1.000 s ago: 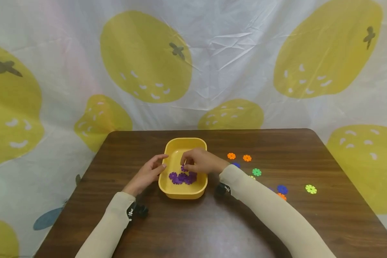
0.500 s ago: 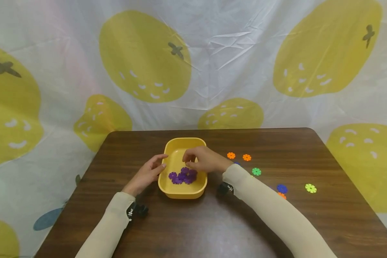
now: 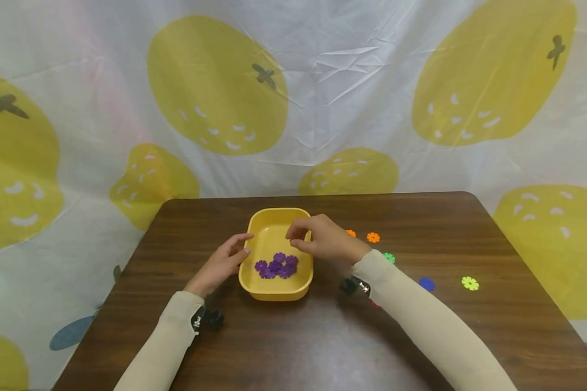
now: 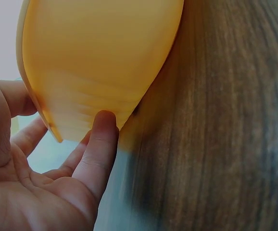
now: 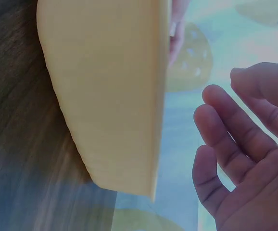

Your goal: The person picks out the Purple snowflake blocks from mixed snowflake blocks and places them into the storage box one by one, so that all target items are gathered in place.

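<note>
A yellow plastic tub (image 3: 276, 293) stands on the table, with several purple flower-shaped discs (image 3: 276, 267) clustered in its near half. At its left side my left hand (image 3: 221, 265) holds the rim. In the left wrist view the thumb goes over the rim and a finger (image 4: 100, 149) lies against the outer wall. My right hand (image 3: 325, 239) hovers over the tub's right rim, its fingers loosely bent. In the right wrist view nothing shows between those fingers (image 5: 216, 125).
On the brown table (image 3: 323, 336), right of the tub, lie orange discs (image 3: 373, 237), a green disc (image 3: 389, 258), a blue disc (image 3: 426, 284) and a yellow-green disc (image 3: 470, 283). A bit of red (image 3: 376, 304) shows beside the right sleeve. A fruit-print curtain (image 3: 318, 108) hangs behind.
My right hand has let go of a purple disc, which now lies with the others, and has moved up and right toward the rim. The left hand stays in place.
</note>
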A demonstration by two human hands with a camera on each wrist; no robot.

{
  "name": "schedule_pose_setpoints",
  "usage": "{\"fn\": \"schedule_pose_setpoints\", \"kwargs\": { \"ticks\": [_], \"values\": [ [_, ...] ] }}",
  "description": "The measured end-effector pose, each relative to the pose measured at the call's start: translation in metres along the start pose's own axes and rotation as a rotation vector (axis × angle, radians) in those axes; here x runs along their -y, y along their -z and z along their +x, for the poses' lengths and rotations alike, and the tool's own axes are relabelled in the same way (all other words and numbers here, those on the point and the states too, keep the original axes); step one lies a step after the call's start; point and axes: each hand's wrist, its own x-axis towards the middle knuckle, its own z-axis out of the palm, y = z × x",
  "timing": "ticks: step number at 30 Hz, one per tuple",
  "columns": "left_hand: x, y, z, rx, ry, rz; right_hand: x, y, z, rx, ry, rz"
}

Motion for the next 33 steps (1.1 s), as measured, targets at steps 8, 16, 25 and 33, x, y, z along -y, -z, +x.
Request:
{"fn": "schedule_pose_setpoints", "kwargs": {
  "ticks": [8,16,25,33],
  "values": [
    [0.000,0.001,0.000,-0.002,0.000,-0.005,0.001,0.011,-0.019,-0.056,-0.017,0.061],
    [0.001,0.000,-0.001,-0.001,-0.002,-0.015,0.002,0.022,-0.041,-0.103,-0.024,0.055],
    [0.000,-0.001,0.000,0.002,-0.005,-0.003,-0.004,0.034,-0.075,-0.156,-0.085,0.064],
    [0.001,-0.001,0.000,0.005,-0.001,-0.014,-0.014,0.040,-0.105,-0.181,-0.147,0.065]
  ]
}}
